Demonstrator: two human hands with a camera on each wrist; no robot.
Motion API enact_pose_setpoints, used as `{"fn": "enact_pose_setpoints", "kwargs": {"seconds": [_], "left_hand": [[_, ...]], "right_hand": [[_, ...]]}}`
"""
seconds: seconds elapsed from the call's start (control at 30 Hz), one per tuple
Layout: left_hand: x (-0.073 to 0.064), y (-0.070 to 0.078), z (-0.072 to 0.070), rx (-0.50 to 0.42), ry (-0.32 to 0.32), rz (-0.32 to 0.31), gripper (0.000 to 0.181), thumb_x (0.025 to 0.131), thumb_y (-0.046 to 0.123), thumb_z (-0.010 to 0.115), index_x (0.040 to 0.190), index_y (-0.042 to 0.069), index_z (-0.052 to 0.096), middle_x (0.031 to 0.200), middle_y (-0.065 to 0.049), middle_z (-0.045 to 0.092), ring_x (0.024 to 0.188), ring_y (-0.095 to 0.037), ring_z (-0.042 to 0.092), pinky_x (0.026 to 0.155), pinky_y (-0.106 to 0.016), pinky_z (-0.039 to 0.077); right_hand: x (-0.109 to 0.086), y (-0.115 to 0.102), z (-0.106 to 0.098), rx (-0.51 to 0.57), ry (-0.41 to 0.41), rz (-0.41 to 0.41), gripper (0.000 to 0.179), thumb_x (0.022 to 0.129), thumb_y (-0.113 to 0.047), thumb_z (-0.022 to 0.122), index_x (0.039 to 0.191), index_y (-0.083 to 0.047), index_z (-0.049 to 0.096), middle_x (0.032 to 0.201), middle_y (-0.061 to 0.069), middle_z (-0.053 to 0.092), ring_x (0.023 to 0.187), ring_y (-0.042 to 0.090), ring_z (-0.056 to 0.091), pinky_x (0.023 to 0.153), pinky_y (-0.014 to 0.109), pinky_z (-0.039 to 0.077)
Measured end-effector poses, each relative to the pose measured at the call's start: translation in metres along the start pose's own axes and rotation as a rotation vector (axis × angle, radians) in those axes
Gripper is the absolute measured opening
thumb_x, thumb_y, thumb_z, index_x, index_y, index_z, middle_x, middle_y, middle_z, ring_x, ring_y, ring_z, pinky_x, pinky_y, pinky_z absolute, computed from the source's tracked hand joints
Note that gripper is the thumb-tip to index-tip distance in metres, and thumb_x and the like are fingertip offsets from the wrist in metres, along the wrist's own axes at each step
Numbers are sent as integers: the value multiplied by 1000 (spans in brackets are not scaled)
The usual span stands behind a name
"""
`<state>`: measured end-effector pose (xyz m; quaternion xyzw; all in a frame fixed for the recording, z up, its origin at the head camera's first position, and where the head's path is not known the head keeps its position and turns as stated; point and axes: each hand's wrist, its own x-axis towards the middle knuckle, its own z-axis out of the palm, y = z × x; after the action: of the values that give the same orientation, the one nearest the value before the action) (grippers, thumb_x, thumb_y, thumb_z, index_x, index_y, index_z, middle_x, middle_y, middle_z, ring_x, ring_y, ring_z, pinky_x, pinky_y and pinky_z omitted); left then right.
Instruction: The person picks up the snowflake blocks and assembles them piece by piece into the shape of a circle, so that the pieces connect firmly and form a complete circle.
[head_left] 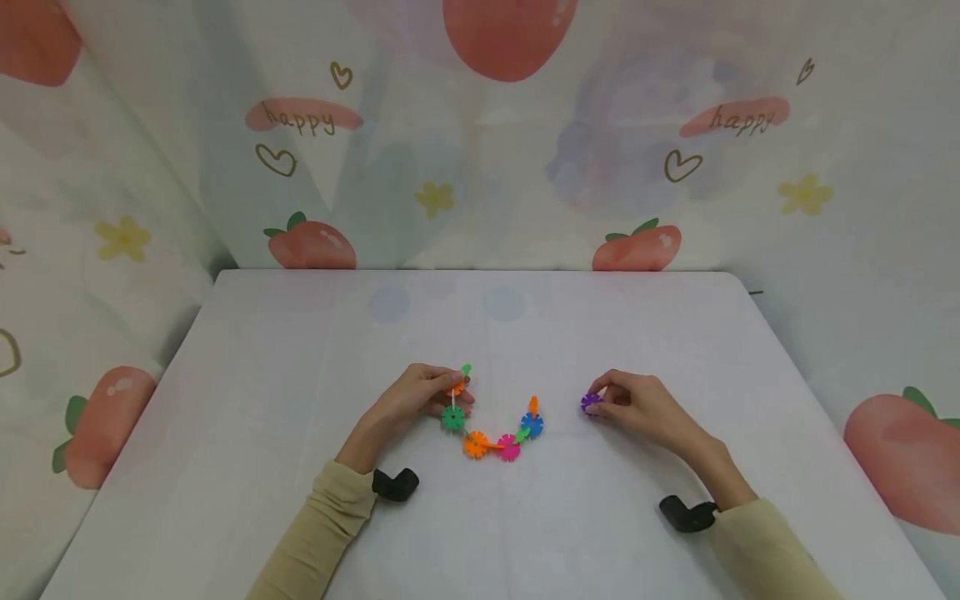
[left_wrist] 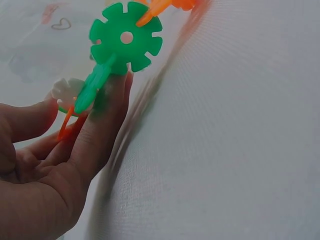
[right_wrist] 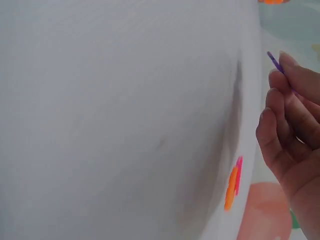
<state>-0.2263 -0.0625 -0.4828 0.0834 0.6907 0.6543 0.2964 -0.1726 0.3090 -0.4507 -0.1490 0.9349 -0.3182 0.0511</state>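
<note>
My left hand pinches one end of a curved chain of slotted plastic discs. From there the chain runs through a green disc, an orange disc and a pink disc to a blue disc, with an upright orange disc at its free end. Close up in the left wrist view, a white disc lies by the thumb, partly hidden by a green one. My right hand holds a single purple disc between thumb and fingers, apart from the chain; the right wrist view shows it edge-on.
A white cloth covers the table. Behind it hangs a printed curtain with fruit and hearts. Black wrist-worn pieces sit by both sleeves. Orange and pink pieces show low in the right wrist view.
</note>
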Motion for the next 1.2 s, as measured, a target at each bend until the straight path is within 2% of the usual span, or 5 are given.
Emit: {"fn": "enact_pose_setpoints", "kwargs": {"seconds": [0.33,0.53,0.77,0.97,1.2], "left_hand": [[-3,0,3,-8,-5,1,37,106,27,59,124,-4,69,97,-11,79,89,-23,78,80,-30,62],[-3,-1,3,-8,-10,0,37,106,28,58,124,-3,69,98,-10,78,91,-23,78,81,-31,62],[-2,0,5,-12,-11,-6,39,107,28,57,126,-4,68,98,-12,79,92,-23,78,84,-33,62],[-2,2,7,-2,-8,17,38,108,25,55,126,-6,67,98,-14,78,90,-23,77,85,-33,62],[0,3,8,14,3,35,38,108,25,54,126,-7,67,97,-15,78,89,-21,77,87,-34,62]], "right_hand": [[40,-32,15,96,21,-50,19,97,-12,71,116,-9,72,85,-2,71,80,13,66,75,20,56],[60,-48,25,139,17,-43,20,98,-13,71,118,-11,74,88,-2,73,82,14,68,77,21,56],[79,-59,38,185,-29,-72,22,100,-11,67,120,-9,74,97,3,76,87,16,70,80,22,58],[94,-73,47,200,-57,-111,22,100,-10,66,119,-8,75,99,5,77,87,17,71,82,31,60],[104,-85,56,218,-96,-82,23,100,-8,63,119,-7,76,106,6,77,89,16,71,86,34,61]]}}
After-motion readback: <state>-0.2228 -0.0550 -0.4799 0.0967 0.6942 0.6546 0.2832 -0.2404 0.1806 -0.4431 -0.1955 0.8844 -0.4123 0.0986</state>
